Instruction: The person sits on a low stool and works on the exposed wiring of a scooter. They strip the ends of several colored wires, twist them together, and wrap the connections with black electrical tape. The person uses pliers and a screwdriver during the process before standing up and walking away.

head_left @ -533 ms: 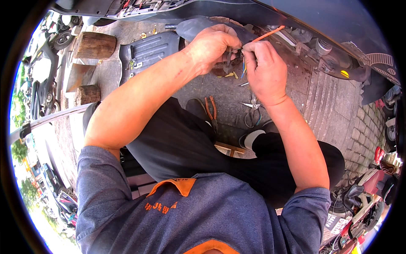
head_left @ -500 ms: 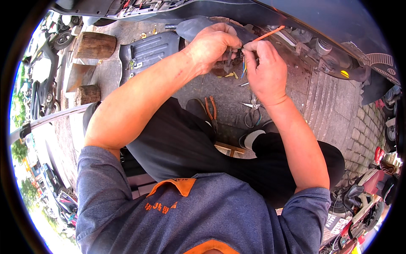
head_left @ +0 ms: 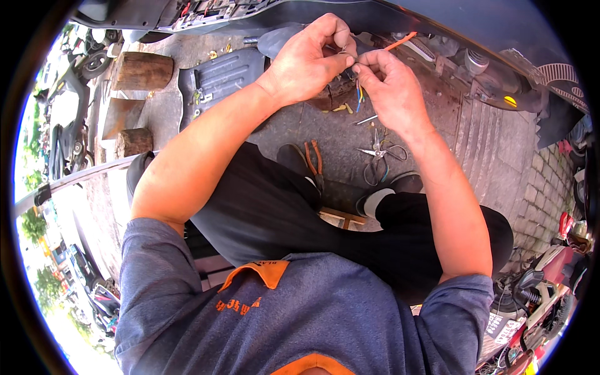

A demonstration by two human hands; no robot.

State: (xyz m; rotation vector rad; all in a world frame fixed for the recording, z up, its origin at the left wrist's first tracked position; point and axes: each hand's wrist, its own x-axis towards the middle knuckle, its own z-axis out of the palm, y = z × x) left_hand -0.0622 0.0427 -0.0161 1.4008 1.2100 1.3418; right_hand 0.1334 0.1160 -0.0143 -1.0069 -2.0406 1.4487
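Observation:
My left hand (head_left: 315,59) pinches thin wires under the vehicle's dark bodywork. My right hand (head_left: 390,90) is closed on the same bundle, fingertips close to the left thumb. Blue and yellow wires (head_left: 360,95) dangle below the fingertips. An orange cable or sleeve (head_left: 400,41) sticks out behind my right hand. Scissors (head_left: 377,152) and orange-handled pliers (head_left: 315,157) lie on the pavement below, near my shoes. A thin metal rod (head_left: 366,119) lies just above the scissors. The exact point gripped is too small to make out.
Dark vehicle bodywork (head_left: 462,25) spans the top. A detached black plastic panel (head_left: 219,81) lies left, beside wooden stumps (head_left: 140,69). A metal bar (head_left: 87,178) crosses at left. Scooters (head_left: 69,131) stand far left, more vehicle parts (head_left: 537,294) lower right. Small scraps (head_left: 340,107) lie below my hands.
Both hands have moved slightly upward, the left more so, its thumb now nearer the right fingertips. The orange piece has shifted a little up and left.

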